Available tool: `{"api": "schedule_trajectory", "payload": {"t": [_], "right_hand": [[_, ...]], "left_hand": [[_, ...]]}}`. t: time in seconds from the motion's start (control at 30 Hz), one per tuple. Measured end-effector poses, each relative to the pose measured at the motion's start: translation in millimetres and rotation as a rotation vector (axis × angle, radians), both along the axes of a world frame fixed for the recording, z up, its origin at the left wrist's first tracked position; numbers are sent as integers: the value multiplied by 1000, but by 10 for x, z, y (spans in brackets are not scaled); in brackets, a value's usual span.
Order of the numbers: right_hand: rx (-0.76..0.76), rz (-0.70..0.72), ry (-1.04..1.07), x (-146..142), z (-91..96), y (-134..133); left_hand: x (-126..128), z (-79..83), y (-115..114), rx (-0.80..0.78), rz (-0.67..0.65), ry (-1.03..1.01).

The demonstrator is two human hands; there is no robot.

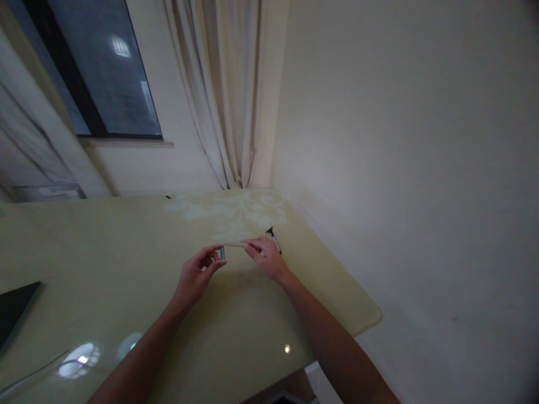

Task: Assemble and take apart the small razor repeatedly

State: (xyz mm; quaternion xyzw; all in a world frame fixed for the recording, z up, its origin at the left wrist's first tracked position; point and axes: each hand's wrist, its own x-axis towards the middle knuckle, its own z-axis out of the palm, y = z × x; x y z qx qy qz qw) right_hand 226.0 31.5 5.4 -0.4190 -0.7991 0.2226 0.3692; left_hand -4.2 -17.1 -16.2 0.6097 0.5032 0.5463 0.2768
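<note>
1. Left hand (197,276): near the centre of the frame, its fingers pinch a small rectangular teal-and-dark piece (222,253), thumb at the lower end and fingertips at the upper end. The piece stands roughly upright in this grip, raised above the bench (126,241).
2. Right hand (268,259): just right of centre, its thumb and fingers are pressed together on the right end of a thin pale stick (234,244), which lies nearly level across the gap between the two hands.
3. The stick's left end comes up to the top of the teal-and-dark piece; whether the two touch is too small to tell.
4. A T-shaped razor (273,238) with a black head and a lighter handle lies just beyond the right hand, its head toward the top of the frame and its lower end close to the wrist.
5. A small dark item (168,197) rests at the far edge of the bench, left of centre.
6. At the left edge of the frame is the corner of a flat black panel (19,308); below it, a thin cable (36,371) runs toward the lower left.
7. Behind the bench, a dark-framed window (101,67) fills the upper left, with a pale curtain (223,84) to its right and a plain wall (400,140) across the right side.
</note>
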Motion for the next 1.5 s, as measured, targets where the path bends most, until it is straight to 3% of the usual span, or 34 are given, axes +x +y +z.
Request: {"api": "schedule_trajectory", "payload": {"t": [0.07,0.23,0.4,0.57,0.77,0.93,1.1,1.27,1.43,1.5], "right_hand": [[-12,19,-15,-28,13,-32],[-24,-129,-59,-14,23,-22],[-22,-1,-5,-39,20,-44],[-29,-121,-51,-32,27,-47],[22,2,-11,-80,29,-108],[29,-105,-34,-57,8,-83],[28,-22,-19,-64,7,-91],[14,-106,-34,-71,9,-96],[23,-8,-28,-61,10,-100],[29,-37,-50,-50,-1,-89]], "left_hand": [[-11,4,-2,7,10,-7],[-4,48,-18,23,35,28],[20,77,-38,33,45,38],[15,94,-43,52,57,37],[34,125,-50,29,59,39],[44,126,-52,45,69,27],[34,116,-45,36,55,10],[5,87,-34,47,70,-8],[-9,60,-24,31,51,-6],[-11,66,-26,38,54,-16]]}}
